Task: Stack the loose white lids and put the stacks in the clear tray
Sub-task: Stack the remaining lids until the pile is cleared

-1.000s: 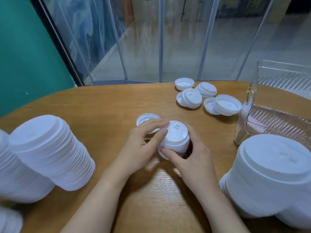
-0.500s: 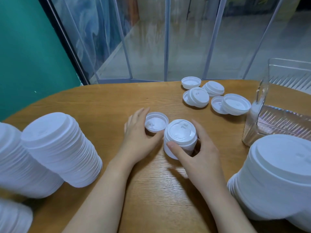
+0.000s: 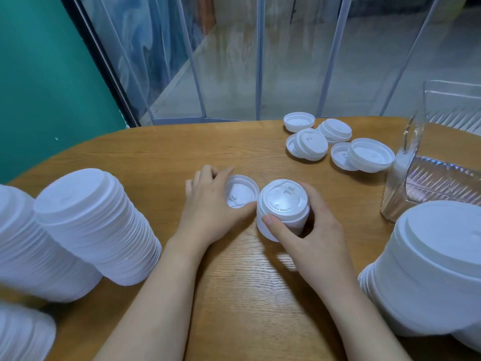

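To add the next lid cleanly I judged I should flip the upturned white plastic lid dome-up, line its rim squarely over the short stack of white plastic lids and press evenly, so it nested without tilting the pile

My left hand lay at the near left side of that single lid, which sat hollow side up on the round wooden desk, touching the stack's left side. The fingers curved around its far left edge and the thumb ran along its near edge, gripping it lightly by the rim

My right hand steadied the short stack at the middle of the desk, thumb across its near wall and fingers wrapped round the right and far side, grasping it firmly

More loose white lids lay scattered at the far right, some overlapping, just left of the clear ribbed plastic tray, which stood at the far right edge and in which I saw no stacks. Tall leaning stacks of white lids rested near left, and another large white stack near right
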Available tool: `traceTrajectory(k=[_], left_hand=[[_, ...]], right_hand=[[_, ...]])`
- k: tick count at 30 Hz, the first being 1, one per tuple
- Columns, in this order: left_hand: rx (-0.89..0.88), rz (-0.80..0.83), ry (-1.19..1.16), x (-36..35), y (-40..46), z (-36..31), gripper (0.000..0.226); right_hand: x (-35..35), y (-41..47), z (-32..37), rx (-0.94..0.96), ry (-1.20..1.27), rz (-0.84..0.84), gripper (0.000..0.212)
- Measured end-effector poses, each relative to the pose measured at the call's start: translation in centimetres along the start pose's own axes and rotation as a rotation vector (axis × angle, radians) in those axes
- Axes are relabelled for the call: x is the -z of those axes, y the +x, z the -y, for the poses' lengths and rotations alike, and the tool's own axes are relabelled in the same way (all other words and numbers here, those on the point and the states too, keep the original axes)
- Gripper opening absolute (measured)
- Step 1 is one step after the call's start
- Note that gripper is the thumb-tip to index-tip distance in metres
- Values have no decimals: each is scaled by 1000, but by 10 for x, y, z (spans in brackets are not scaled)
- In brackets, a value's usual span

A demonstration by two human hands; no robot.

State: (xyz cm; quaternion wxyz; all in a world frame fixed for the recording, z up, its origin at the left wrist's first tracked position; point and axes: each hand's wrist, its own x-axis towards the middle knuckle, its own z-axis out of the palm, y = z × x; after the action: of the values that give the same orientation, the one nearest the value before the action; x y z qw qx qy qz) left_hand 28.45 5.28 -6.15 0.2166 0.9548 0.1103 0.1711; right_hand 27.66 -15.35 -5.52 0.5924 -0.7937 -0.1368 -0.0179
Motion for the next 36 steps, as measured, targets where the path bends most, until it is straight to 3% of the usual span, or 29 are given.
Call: traceTrajectory(k=[4,25,32,36], left_hand=[[10,24,72,11,-4,1,82],[47,202,62,34,-15,-3,85],[-8,-84,-163,28,-13,1,77],[14,-103,-304,24,-13,1,75]], right_hand=[[0,0,-1,-8,3,11,53],[1,0,0,-26,7,19,51],[1,0,-2,-26,-7,11,56],[1,0,-2,-36,-18,14,59]])
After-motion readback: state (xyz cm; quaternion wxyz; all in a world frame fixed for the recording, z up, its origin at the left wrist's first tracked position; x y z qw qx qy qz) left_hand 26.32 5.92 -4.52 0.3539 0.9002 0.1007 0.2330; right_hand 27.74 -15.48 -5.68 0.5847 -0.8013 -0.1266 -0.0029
